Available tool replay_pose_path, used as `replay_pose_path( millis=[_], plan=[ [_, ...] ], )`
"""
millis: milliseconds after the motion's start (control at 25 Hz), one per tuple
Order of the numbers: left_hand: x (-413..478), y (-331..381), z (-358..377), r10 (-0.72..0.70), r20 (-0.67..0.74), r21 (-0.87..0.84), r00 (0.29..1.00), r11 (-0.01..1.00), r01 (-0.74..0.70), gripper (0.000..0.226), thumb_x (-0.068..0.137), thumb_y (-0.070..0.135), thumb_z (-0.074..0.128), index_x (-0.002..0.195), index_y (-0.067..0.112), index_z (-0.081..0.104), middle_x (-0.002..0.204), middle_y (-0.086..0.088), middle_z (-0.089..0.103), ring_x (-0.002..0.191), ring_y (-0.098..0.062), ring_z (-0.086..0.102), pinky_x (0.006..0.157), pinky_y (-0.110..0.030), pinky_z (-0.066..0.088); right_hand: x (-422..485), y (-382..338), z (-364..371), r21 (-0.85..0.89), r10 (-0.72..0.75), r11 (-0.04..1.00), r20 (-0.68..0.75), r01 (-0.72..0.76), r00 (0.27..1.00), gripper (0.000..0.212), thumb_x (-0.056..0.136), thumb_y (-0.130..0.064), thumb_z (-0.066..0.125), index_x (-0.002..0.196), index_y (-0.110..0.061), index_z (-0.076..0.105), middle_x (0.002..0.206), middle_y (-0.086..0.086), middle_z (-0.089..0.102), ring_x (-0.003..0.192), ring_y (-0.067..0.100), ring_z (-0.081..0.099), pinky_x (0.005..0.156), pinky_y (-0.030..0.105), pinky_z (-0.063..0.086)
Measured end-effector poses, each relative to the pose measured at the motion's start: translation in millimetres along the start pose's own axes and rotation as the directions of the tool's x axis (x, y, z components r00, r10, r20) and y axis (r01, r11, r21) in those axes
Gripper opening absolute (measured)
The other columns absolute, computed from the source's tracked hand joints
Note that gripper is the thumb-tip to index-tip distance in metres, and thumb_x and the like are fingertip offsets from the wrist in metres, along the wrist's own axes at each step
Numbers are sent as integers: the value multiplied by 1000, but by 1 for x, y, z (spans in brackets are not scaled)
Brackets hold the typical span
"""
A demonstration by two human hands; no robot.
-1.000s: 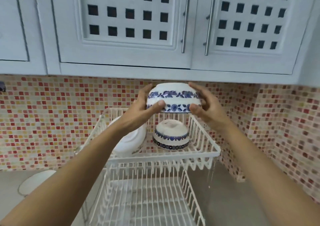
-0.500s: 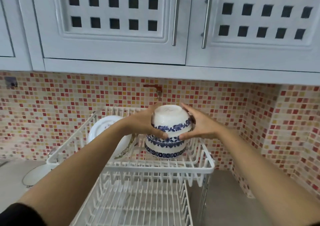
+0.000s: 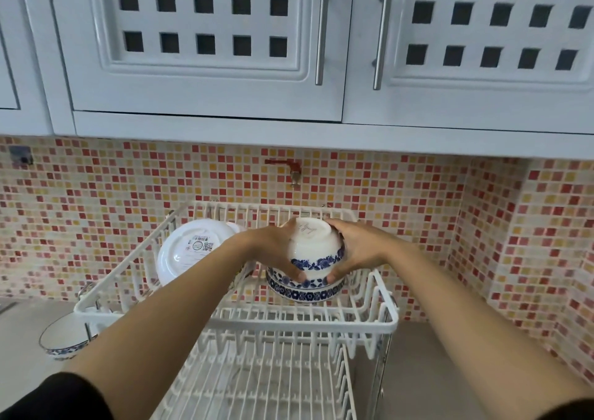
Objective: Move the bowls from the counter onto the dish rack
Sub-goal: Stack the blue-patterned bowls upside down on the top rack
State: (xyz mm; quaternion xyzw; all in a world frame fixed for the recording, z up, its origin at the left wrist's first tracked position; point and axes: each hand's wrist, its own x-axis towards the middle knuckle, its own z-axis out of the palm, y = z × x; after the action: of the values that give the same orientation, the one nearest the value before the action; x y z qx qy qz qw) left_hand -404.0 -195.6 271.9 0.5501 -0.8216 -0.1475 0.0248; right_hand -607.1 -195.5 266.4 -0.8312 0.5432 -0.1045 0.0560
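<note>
An upside-down white bowl with blue flower bands (image 3: 313, 249) sits stacked on a second inverted blue-patterned bowl (image 3: 302, 292) in the upper tier of the white dish rack (image 3: 382, 323). My left hand (image 3: 274, 249) grips the top bowl's left side and my right hand (image 3: 356, 247) its right side. A white bowl (image 3: 186, 249) leans on its edge at the rack's left, base label showing. One more blue-rimmed bowl (image 3: 62, 339) stands upright on the counter, left of the rack.
The rack's lower tier (image 3: 257, 384) is bare wire in front of me. White wall cabinets (image 3: 205, 66) hang overhead. A red tap (image 3: 289, 169) sticks out of the mosaic-tiled wall behind the rack. Grey counter (image 3: 427, 371) extends right.
Both hands lowered the bowl from above the rack down onto the inverted bowl in the upper tier. The camera tilted down, and the counter bowl at left came into fuller view.
</note>
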Motion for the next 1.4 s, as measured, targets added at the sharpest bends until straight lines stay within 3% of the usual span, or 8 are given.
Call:
replay_pose_path(
  millis=[240, 400, 560, 640, 720, 880, 1120, 1400],
  plan=[
    [0, -1, 1, 1, 9, 63, 1000, 998, -2, 126, 69, 53, 75, 150, 15, -13, 156, -12, 28, 138, -31, 35, 113, -38, 31, 3, -4, 1, -50, 57, 997, 72, -54, 996, 113, 47, -57, 84, 141, -30, 26, 138, -6, 49, 119, 19, 49, 97, 34, 43],
    [-6, 1, 3, 30, -40, 107, 999, 994, -26, 124, 69, 53, 75, 151, 14, -9, 160, -13, 5, 144, -33, 25, 117, -42, 28, -1, -15, -2, -1, 106, 994, 108, -107, 988, 105, 52, -42, 88, 139, -29, 31, 136, -6, 50, 120, 19, 49, 101, 35, 41],
    [-23, 0, 5, 104, -107, 128, 989, 988, -90, 109, 82, 46, 65, 150, 9, -12, 160, -12, -16, 148, -31, 10, 120, -40, 18, -8, -27, -3, -61, 180, 983, 95, -175, 979, 104, 50, -43, 87, 137, -26, 32, 139, -3, 47, 123, 21, 48, 106, 40, 40],
    [-42, -7, -2, 183, -214, 131, 960, 979, -157, 86, 94, 39, 50, 151, 7, -6, 161, -12, -8, 149, -29, 6, 121, -39, 16, -16, -43, -3, -20, 200, 980, 63, -199, 978, 104, 62, -33, 83, 146, -23, 22, 151, 0, 33, 133, 23, 39, 111, 39, 35],
    [-67, -20, -13, 233, -325, 122, 916, 971, -204, 67, 100, 31, 38, 151, 5, 4, 161, -14, 8, 148, -29, 14, 121, -40, 20, -24, -70, -4, 89, 175, 981, -35, -171, 984, 94, 76, -26, 73, 149, -22, 15, 156, 2, 24, 136, 23, 36, 108, 36, 36],
    [-123, -69, -31, 223, -474, 46, 852, 972, -228, 53, 102, 30, 30, 149, 7, 21, 149, -17, 40, 137, -31, 39, 111, -39, 33, -26, -145, 8, 55, 89, 996, -290, -76, 953, 68, 92, -47, 49, 148, -20, 22, 155, 2, 26, 141, 21, 28, 114, 40, 26],
    [-205, -198, -33, 80, -495, 27, 865, 997, -77, 50, 102, 30, 28, 147, 6, 27, 152, -16, 35, 140, -31, 34, 113, -38, 29, 12, -283, 66, 2, 19, 1000, -345, -20, 938, 63, 96, -51, 31, 148, -16, 25, 157, 2, 22, 144, 20, 21, 114, 38, 22],
    [-268, -330, -6, -134, -370, 34, 919, 987, 158, 56, 101, 38, 27, 150, 10, 19, 157, -11, 26, 144, -31, 26, 116, -44, 25, 55, -418, 152, -123, -53, 992, -293, 17, 955, 66, 96, -52, 27, 149, -13, 20, 159, 7, 16, 147, 23, 11, 118, 38, 10]
  ],
)
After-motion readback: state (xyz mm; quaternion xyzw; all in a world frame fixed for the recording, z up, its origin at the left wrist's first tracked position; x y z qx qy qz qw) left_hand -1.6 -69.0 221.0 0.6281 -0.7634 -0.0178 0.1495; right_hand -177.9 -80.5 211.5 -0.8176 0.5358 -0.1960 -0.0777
